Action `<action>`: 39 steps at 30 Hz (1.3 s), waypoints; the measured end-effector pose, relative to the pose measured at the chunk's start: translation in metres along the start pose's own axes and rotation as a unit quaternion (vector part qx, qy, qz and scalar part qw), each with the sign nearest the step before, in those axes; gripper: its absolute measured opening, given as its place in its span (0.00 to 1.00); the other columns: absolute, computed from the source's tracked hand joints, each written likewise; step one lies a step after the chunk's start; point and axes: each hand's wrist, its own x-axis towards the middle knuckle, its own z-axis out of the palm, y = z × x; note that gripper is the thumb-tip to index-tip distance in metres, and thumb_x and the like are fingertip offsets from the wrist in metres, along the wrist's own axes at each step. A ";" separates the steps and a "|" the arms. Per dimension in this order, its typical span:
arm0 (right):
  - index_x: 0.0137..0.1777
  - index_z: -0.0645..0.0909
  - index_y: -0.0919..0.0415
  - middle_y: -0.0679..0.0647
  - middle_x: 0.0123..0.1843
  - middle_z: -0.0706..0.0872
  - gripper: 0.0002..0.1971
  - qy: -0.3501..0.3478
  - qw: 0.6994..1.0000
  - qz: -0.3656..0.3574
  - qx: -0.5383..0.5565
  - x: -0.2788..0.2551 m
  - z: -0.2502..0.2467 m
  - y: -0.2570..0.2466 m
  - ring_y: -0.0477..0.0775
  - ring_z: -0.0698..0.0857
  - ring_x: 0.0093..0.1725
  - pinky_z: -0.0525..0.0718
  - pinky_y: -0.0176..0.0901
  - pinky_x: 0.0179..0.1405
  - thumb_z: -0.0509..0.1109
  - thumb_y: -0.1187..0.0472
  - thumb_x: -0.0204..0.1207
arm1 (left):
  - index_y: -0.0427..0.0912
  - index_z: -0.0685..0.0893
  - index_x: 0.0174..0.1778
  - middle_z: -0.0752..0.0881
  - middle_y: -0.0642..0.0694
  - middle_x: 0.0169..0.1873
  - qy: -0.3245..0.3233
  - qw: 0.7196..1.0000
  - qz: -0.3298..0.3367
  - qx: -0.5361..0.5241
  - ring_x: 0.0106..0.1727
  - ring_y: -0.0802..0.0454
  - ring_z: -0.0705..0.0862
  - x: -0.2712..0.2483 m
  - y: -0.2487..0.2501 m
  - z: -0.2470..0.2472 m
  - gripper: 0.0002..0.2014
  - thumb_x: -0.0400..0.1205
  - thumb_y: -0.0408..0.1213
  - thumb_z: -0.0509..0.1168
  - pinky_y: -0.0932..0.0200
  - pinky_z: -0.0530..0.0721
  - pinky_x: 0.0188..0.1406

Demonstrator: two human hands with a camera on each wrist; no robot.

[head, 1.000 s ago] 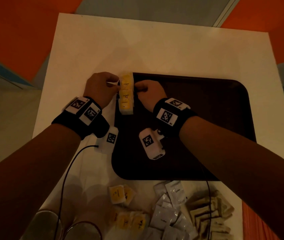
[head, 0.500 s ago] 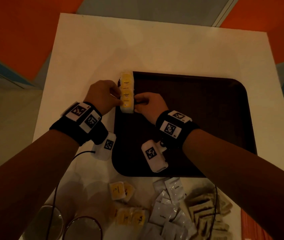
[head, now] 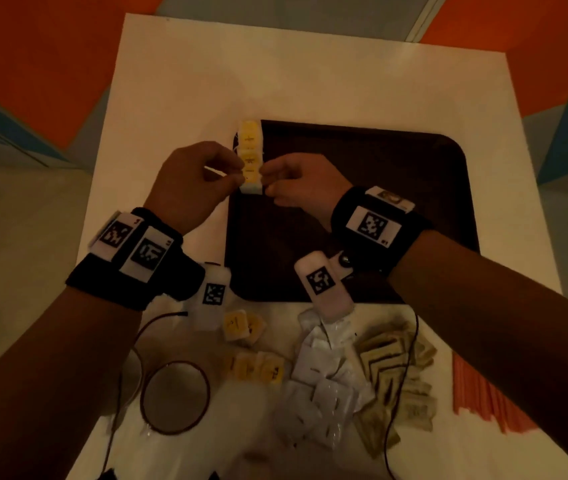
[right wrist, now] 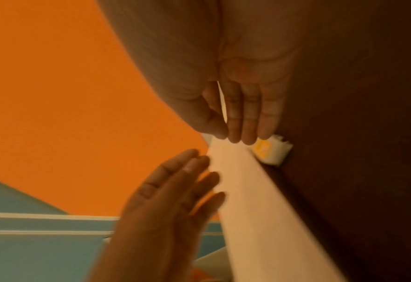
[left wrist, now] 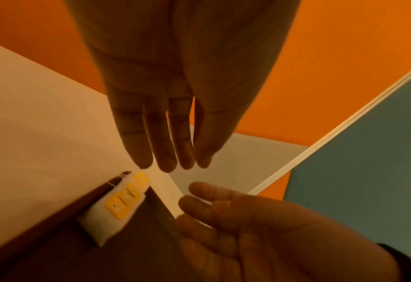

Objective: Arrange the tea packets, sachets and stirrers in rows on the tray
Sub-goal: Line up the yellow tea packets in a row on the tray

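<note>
- A short row of yellow-labelled tea packets lay overlapping along the left edge of the dark tray, at its far corner; this was the only row on it.
- The left hand and right hand flanked the row's near end, fingers nearly straight and relaxed in both wrist views, holding nothing; whether the tips touched the packets could not be told.
- By my reading, the task was barely begun: the first row was being squared up.
- Left on the table near the person: more yellow packets, a heap of white sachets, tan sachets, and orange stirrers at the right edge.
- The packets' labels bore dark marks, too small and blurred to read; no brand could be made out.
</note>
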 end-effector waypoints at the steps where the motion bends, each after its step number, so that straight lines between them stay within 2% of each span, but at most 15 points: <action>1: 0.57 0.81 0.63 0.60 0.53 0.84 0.13 -0.009 1.000 -0.004 0.015 -0.015 0.000 -0.004 0.58 0.85 0.54 0.85 0.46 0.52 0.67 0.72 0.74 | 0.42 0.84 0.48 0.86 0.45 0.45 -0.012 1.000 0.017 -0.009 0.40 0.58 0.85 -0.013 0.006 0.000 0.06 0.77 0.33 0.69 0.63 0.86 0.42; 3: 0.57 0.81 0.62 0.62 0.54 0.85 0.13 -0.023 0.999 -0.019 0.032 -0.049 0.001 -0.010 0.56 0.85 0.52 0.85 0.43 0.51 0.67 0.73 0.73 | 0.45 0.84 0.48 0.87 0.47 0.45 -0.041 0.997 0.055 -0.025 0.41 0.61 0.84 -0.042 0.017 -0.001 0.06 0.77 0.31 0.68 0.68 0.85 0.44; 9: 0.52 0.84 0.60 0.60 0.49 0.88 0.10 -0.049 0.993 -0.095 -0.054 -0.141 0.003 -0.005 0.57 0.87 0.49 0.85 0.45 0.50 0.70 0.70 0.73 | 0.52 0.84 0.49 0.84 0.58 0.44 -0.068 0.991 0.111 -0.014 0.45 0.65 0.83 -0.121 0.035 0.002 0.10 0.77 0.31 0.68 0.67 0.83 0.50; 12: 0.48 0.84 0.57 0.46 0.41 0.86 0.06 -0.068 0.976 -0.116 -0.171 -0.168 0.007 0.010 0.42 0.85 0.41 0.83 0.32 0.44 0.71 0.65 0.73 | 0.45 0.86 0.48 0.83 0.55 0.43 -0.106 0.979 0.172 0.021 0.43 0.62 0.81 -0.154 0.032 0.006 0.08 0.75 0.35 0.66 0.70 0.81 0.46; 14: 0.49 0.83 0.54 0.40 0.41 0.82 0.05 -0.125 0.957 -0.090 -0.247 -0.184 0.019 0.030 0.37 0.81 0.39 0.79 0.28 0.40 0.70 0.62 0.75 | 0.43 0.86 0.47 0.84 0.52 0.41 -0.157 0.968 0.191 0.038 0.40 0.59 0.82 -0.177 0.022 0.010 0.07 0.74 0.35 0.68 0.66 0.81 0.46; 17: 0.57 0.81 0.54 0.46 0.51 0.82 0.10 -0.249 0.900 -0.063 -0.353 -0.203 0.049 0.077 0.39 0.78 0.46 0.74 0.27 0.44 0.68 0.58 0.77 | 0.46 0.86 0.48 0.86 0.50 0.43 -0.248 0.949 0.184 0.064 0.39 0.59 0.84 -0.213 -0.001 0.019 0.07 0.75 0.38 0.69 0.62 0.84 0.42; 22: 0.67 0.74 0.58 0.55 0.64 0.76 0.24 -0.339 0.840 -0.069 -0.417 -0.222 0.095 0.137 0.48 0.73 0.54 0.72 0.35 0.52 0.69 0.47 0.74 | 0.46 0.82 0.58 0.80 0.50 0.55 -0.390 0.903 0.103 0.150 0.54 0.57 0.79 -0.254 -0.028 0.038 0.11 0.82 0.36 0.60 0.67 0.76 0.54; 25: 0.67 0.74 0.62 0.59 0.65 0.76 0.21 -0.353 0.813 -0.099 -0.453 -0.221 0.109 0.153 0.58 0.74 0.63 0.72 0.47 0.66 0.65 0.53 0.78 | 0.45 0.80 0.62 0.79 0.49 0.58 -0.359 0.920 0.067 0.141 0.58 0.53 0.79 -0.267 -0.041 0.042 0.14 0.81 0.33 0.60 0.69 0.72 0.54; 27: 0.63 0.78 0.63 0.61 0.62 0.79 0.14 -0.325 0.838 -0.094 -0.428 -0.216 0.107 0.158 0.60 0.77 0.62 0.74 0.50 0.66 0.62 0.59 0.80 | 0.47 0.73 0.70 0.76 0.53 0.63 -0.355 0.924 0.027 0.139 0.63 0.56 0.77 -0.271 -0.047 0.045 0.20 0.81 0.41 0.63 0.70 0.73 0.59; 29: 0.60 0.80 0.62 0.59 0.59 0.82 0.13 -0.283 0.875 -0.073 -0.386 -0.211 0.100 0.154 0.56 0.80 0.58 0.77 0.44 0.60 0.62 0.58 0.80 | 0.47 0.71 0.72 0.75 0.54 0.65 -0.354 0.925 -0.012 0.135 0.64 0.56 0.77 -0.273 -0.048 0.052 0.25 0.79 0.48 0.65 0.67 0.75 0.62; 31: 0.58 0.82 0.61 0.57 0.55 0.85 0.11 -0.262 0.900 -0.074 -0.340 -0.208 0.090 0.145 0.48 0.80 0.48 0.75 0.32 0.46 0.65 0.58 0.79 | 0.45 0.81 0.61 0.82 0.50 0.56 -0.316 0.944 -0.035 0.088 0.57 0.53 0.81 -0.273 -0.048 0.061 0.17 0.79 0.46 0.65 0.61 0.79 0.56; 33: 0.57 0.82 0.58 0.54 0.52 0.85 0.10 -0.251 0.911 -0.090 -0.315 -0.203 0.080 0.133 0.41 0.77 0.41 0.74 0.28 0.41 0.67 0.60 0.77 | 0.44 0.85 0.47 0.85 0.49 0.45 -0.264 0.962 -0.061 0.037 0.48 0.53 0.83 -0.273 -0.053 0.066 0.05 0.80 0.40 0.65 0.56 0.80 0.48; 35: 0.60 0.81 0.58 0.54 0.55 0.83 0.13 -0.194 0.920 -0.116 -0.319 -0.191 0.070 0.125 0.42 0.76 0.45 0.77 0.33 0.48 0.66 0.65 0.77 | 0.42 0.85 0.45 0.87 0.48 0.43 -0.245 0.966 -0.083 -0.003 0.46 0.55 0.84 -0.274 -0.058 0.068 0.05 0.79 0.38 0.66 0.57 0.83 0.46; 37: 0.68 0.76 0.58 0.56 0.63 0.79 0.20 -0.133 0.921 -0.148 -0.334 -0.173 0.066 0.116 0.44 0.74 0.52 0.74 0.32 0.54 0.65 0.70 0.76 | 0.40 0.86 0.46 0.86 0.51 0.40 -0.233 0.968 -0.085 -0.033 0.42 0.63 0.84 -0.275 -0.061 0.067 0.05 0.78 0.36 0.67 0.67 0.82 0.43; 39: 0.76 0.66 0.53 0.57 0.74 0.70 0.30 -0.167 0.891 -0.175 -0.384 -0.155 0.068 0.109 0.51 0.73 0.65 0.70 0.35 0.62 0.63 0.73 0.75 | 0.43 0.87 0.43 0.84 0.57 0.38 -0.227 0.969 -0.088 -0.048 0.41 0.67 0.83 -0.276 -0.062 0.067 0.03 0.79 0.36 0.67 0.74 0.79 0.38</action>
